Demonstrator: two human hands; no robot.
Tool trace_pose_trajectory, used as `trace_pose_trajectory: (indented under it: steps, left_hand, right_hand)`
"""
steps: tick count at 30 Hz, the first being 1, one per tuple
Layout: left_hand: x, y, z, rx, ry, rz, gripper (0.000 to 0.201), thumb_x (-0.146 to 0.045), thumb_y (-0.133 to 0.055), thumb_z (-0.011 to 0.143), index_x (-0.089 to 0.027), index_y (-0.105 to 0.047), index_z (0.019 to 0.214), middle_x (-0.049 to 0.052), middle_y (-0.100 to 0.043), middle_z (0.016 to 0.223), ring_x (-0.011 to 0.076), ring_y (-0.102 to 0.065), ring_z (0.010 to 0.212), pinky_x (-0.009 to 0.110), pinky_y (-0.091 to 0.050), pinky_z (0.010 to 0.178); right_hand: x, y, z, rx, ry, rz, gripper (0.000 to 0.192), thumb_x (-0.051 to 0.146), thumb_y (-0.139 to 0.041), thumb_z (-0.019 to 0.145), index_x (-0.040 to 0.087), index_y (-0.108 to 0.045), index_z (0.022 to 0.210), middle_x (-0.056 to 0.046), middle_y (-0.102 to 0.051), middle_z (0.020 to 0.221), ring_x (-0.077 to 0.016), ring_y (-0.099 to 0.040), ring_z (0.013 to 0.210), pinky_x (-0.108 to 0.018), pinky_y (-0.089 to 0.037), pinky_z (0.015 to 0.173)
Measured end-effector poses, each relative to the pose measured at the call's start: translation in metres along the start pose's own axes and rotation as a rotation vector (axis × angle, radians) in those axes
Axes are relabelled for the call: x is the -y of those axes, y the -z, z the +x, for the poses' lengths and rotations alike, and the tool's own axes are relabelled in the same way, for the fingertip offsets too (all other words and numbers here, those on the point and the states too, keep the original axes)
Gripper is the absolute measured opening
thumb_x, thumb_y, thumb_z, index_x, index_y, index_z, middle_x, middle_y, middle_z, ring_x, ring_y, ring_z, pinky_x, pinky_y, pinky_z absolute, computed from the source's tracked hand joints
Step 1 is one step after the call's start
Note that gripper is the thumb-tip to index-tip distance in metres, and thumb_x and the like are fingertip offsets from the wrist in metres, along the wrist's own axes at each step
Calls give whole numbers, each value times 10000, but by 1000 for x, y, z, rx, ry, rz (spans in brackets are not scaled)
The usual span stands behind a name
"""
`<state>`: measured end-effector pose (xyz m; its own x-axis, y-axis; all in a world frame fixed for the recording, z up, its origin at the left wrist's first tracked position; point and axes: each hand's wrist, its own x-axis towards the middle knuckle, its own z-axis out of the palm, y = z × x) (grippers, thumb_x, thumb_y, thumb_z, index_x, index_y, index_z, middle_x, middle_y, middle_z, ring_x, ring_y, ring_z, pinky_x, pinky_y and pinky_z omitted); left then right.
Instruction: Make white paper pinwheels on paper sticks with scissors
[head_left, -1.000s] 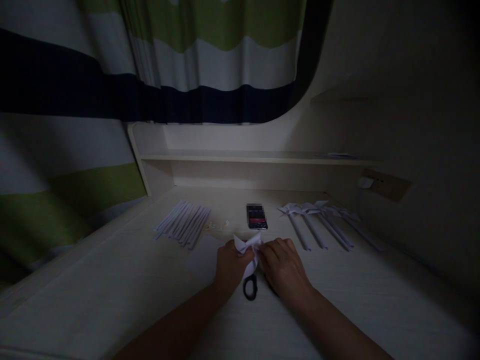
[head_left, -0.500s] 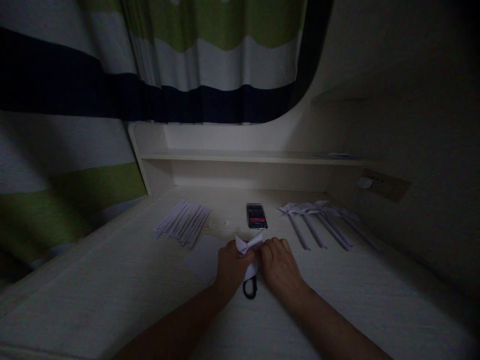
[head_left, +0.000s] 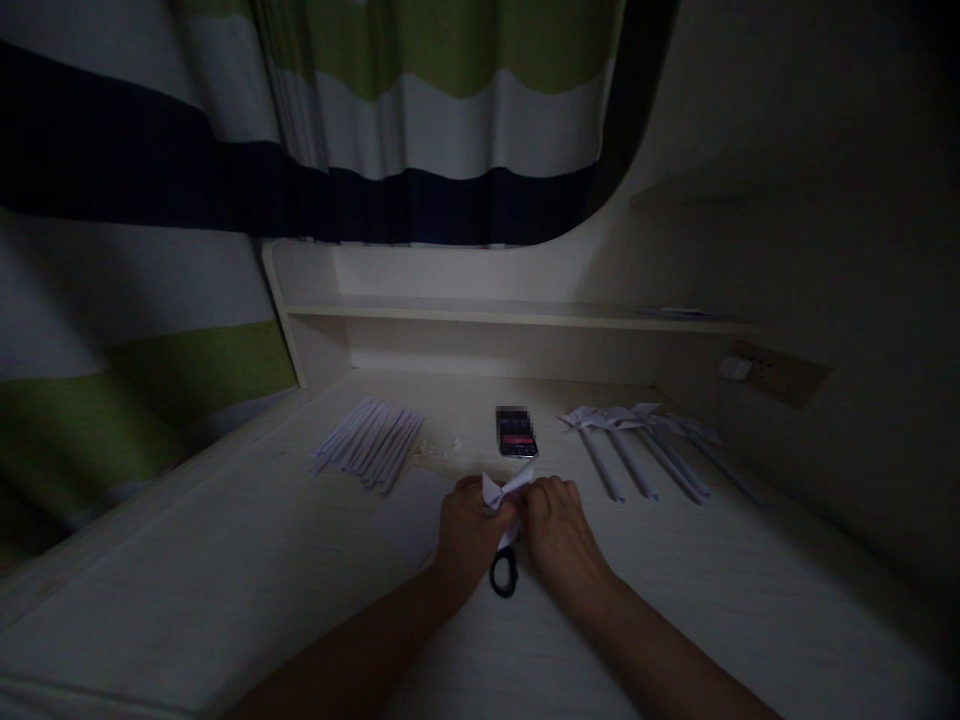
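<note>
A white folded paper pinwheel (head_left: 507,488) stands up between my two hands near the middle of the desk. My left hand (head_left: 472,525) is closed around its left side. From the right, my right hand (head_left: 556,525) has its fingers bent and pressed together at the paper's edge; the fingertips are partly hidden. Just below the paper lies a black loop (head_left: 504,574), which looks like a scissor handle; the rest of it is covered. White paper sheets (head_left: 409,515) lie flat to the left of my left hand.
Several rolled paper sticks (head_left: 367,445) lie side by side at the left. Small pale bits (head_left: 435,448) are scattered beside them. A phone (head_left: 517,432) lies beyond my hands. Several pinwheels on sticks (head_left: 630,450) rest at the right. A shelf (head_left: 487,312) spans the back.
The pinwheel has tilted and turned slightly in my hands. The whole view has shifted a little; both hands keep their hold at nearly the same place.
</note>
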<state>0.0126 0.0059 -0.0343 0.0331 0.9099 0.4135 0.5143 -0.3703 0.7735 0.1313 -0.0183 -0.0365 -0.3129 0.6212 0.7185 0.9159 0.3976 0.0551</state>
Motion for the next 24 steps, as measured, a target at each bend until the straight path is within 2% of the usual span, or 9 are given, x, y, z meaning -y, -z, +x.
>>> trace_pose_trajectory:
  steps: [8, 12, 15, 18, 21, 24]
  left_hand:
    - [-3, -1, -1, -9, -92, 62, 91, -203, -534, 635, -171, -609, 594, 25, -638, 643, 164, -592, 688, 257, -452, 674]
    - [-5, 0, -2, 15, -160, 98, 133, -180, -509, 657, -184, -600, 559, 21, -640, 605, 161, -585, 716, 284, -423, 784]
    - [-6, 0, -3, 21, -163, 118, 128, -187, -508, 658, -191, -603, 573, 23, -643, 619, 173, -580, 765, 284, -428, 776]
    - [-5, -1, -4, 26, -168, 130, 132, -186, -505, 658, -193, -600, 566, 20, -637, 612, 168, -582, 727, 286, -433, 771]
    - [-3, -3, -4, 5, -171, 141, 106, -178, -515, 644, -190, -600, 583, 27, -640, 640, 177, -582, 752, 297, -432, 784]
    - [-1, -3, -5, -2, -162, 128, 98, -176, -522, 636, -189, -592, 570, 29, -637, 625, 188, -575, 823, 292, -429, 796]
  right_hand:
    - [6, -9, -3, 36, -113, 41, 104, 43, -407, 731, 122, -472, 725, -93, -508, 693, -210, -428, 666, -334, -347, 620]
    - [8, -11, -3, 48, -249, 129, 84, 69, -404, 736, 133, -453, 714, -91, -527, 664, -207, -477, 639, -320, -376, 594]
    - [8, -8, -3, 90, -364, 251, 100, 92, -375, 763, 155, -427, 704, -80, -543, 647, -184, -517, 595, -272, -382, 535]
    - [8, -5, -2, 99, -447, 374, 106, 118, -358, 780, 172, -405, 702, -64, -557, 621, -164, -542, 550, -241, -377, 491]
    - [8, -5, -1, 51, -486, 448, 95, 139, -358, 777, 181, -395, 700, -48, -560, 590, -157, -549, 521, -229, -381, 471]
    - [7, -6, -2, 31, -442, 463, 95, 150, -349, 779, 176, -400, 703, -50, -551, 589, -155, -534, 517, -233, -390, 470]
